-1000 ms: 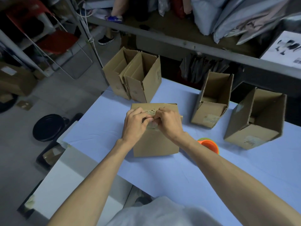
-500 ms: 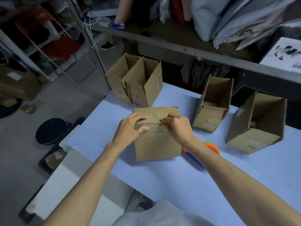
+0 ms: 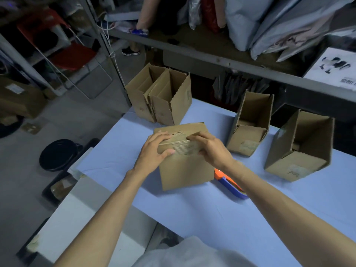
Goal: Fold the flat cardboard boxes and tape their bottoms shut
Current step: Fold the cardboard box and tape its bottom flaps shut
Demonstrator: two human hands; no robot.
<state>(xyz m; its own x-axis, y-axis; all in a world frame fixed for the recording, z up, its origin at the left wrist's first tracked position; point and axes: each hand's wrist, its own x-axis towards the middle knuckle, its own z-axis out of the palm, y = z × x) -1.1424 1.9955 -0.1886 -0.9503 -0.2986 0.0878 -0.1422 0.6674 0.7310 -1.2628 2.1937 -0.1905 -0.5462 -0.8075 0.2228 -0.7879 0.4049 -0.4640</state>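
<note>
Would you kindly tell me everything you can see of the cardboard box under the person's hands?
The brown cardboard box stands on the blue table, closed flaps up. Clear tape crosses its top and runs down the near side; the paper by the seam is torn. The left hand and right hand press the tape at the upper near edge.

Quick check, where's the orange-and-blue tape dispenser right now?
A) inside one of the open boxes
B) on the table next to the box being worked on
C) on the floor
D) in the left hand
B: the tape dispenser lies on the table just right of the box that the left hand and right hand press on; neither hand holds it.
</note>
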